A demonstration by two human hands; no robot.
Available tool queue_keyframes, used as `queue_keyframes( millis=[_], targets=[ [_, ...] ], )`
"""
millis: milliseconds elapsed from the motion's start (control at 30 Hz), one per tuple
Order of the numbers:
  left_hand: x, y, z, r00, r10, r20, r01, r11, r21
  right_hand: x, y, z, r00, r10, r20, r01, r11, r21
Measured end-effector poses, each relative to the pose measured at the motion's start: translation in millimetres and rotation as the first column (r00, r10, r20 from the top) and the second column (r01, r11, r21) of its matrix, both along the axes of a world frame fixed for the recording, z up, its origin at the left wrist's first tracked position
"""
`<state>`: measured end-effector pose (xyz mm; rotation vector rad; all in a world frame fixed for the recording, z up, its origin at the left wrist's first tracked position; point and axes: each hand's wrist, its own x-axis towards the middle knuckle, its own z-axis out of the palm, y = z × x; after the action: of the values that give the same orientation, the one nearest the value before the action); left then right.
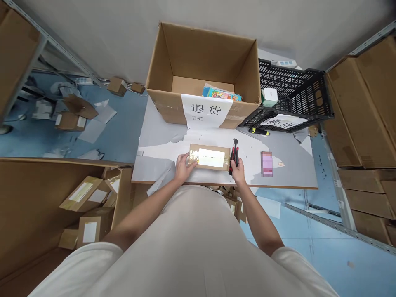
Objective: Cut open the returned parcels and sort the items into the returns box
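Observation:
A small brown cardboard box (pixel 196 166) with a white label and clear tape lies flat on the white table (pixel 161 165), close to its front edge. My left hand (pixel 183 168) grips the box at its left end, with the thumb on top over the tape. In my right hand (pixel 238 172) is a black and red utility knife (pixel 234 156), its tip pointing away from me. The knife is beside the right end of the box; whether that hand also touches the box I cannot tell.
Behind stands a large open carton (pixel 168 108) with colourful packets inside. Beside it are a black crate (pixel 297 88) holding a small box and a yellow-black tool (pixel 258 131). A pinkish blurred item (pixel 267 164) lies right. A big carton (pixel 31 198) of parcels stands at left.

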<state>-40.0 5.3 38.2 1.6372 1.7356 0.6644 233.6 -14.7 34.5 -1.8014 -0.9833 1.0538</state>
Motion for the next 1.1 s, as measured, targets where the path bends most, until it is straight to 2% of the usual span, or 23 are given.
queue_keyframes(
  millis=[67, 133, 167, 200, 267, 333, 367, 400, 467, 533, 567, 633, 700, 800, 1100],
  targets=[
    [4, -3, 2.1, 0.975, -0.191, -0.111, 0.204, 0.972, 0.12, 0, 3, -2, 0.998, -0.002, 0.062, 0.003, 1.0, -0.01],
    [8, -7, 2.1, 0.877, -0.44, -0.192, 0.472, 0.864, 0.176, 1, 2, 1, 0.991, 0.021, 0.131, -0.017, 0.999, -0.029],
    [11, -8, 1.0, 0.824, -0.52, -0.226, 0.561, 0.807, 0.187, 1, 2, 5, 0.984, 0.045, 0.171, -0.039, 0.998, -0.039],
    [12, -9, -0.7, 0.79, -0.555, -0.261, 0.606, 0.77, 0.197, 2, 2, 10, 0.973, 0.072, 0.218, -0.064, 0.997, -0.043],
    [15, -9, -6.1, 0.78, -0.533, -0.329, 0.614, 0.754, 0.232, 3, 4, 26, 0.927, 0.139, 0.347, -0.139, 0.99, -0.025],
    [16, -7, -12.8, 0.779, -0.501, -0.376, 0.612, 0.737, 0.285, 0, 12, 47, 0.826, 0.275, 0.491, -0.306, 0.952, -0.019],
    [16, -6, -16.3, 0.778, -0.492, -0.391, 0.616, 0.721, 0.318, -4, 17, 57, 0.74, 0.381, 0.555, -0.428, 0.902, -0.048],
    [16, -6, -19.7, 0.776, -0.485, -0.402, 0.62, 0.702, 0.351, -8, 24, 67, 0.621, 0.501, 0.603, -0.558, 0.823, -0.107],
    [15, -6, -25.6, 0.78, -0.466, -0.417, 0.618, 0.675, 0.403, -21, 40, 83, 0.317, 0.7, 0.64, -0.752, 0.597, -0.281],
    [14, -7, -30.0, 0.791, -0.439, -0.426, 0.605, 0.665, 0.438, -35, 54, 92, 0.037, 0.778, 0.627, -0.809, 0.392, -0.439],
    [14, -7, -31.6, 0.795, -0.43, -0.428, 0.6, 0.661, 0.451, -42, 60, 94, -0.067, 0.786, 0.614, -0.806, 0.321, -0.498],
    [15, -8, -33.7, 0.799, -0.422, -0.428, 0.596, 0.654, 0.467, -54, 69, 96, -0.206, 0.779, 0.592, -0.778, 0.236, -0.582],
    [15, -9, -34.4, 0.802, -0.423, -0.422, 0.592, 0.654, 0.47, -64, 74, 97, -0.28, 0.768, 0.576, -0.744, 0.206, -0.636],
    [17, -8, -34.1, 0.808, -0.409, -0.424, 0.581, 0.669, 0.463, -72, 76, 102, -0.336, 0.759, 0.558, -0.699, 0.196, -0.688],
    [18, -10, -33.8, 0.799, -0.406, -0.443, 0.583, 0.701, 0.41, -73, 72, 111, -0.405, 0.74, 0.536, -0.63, 0.199, -0.751]
  ],
)
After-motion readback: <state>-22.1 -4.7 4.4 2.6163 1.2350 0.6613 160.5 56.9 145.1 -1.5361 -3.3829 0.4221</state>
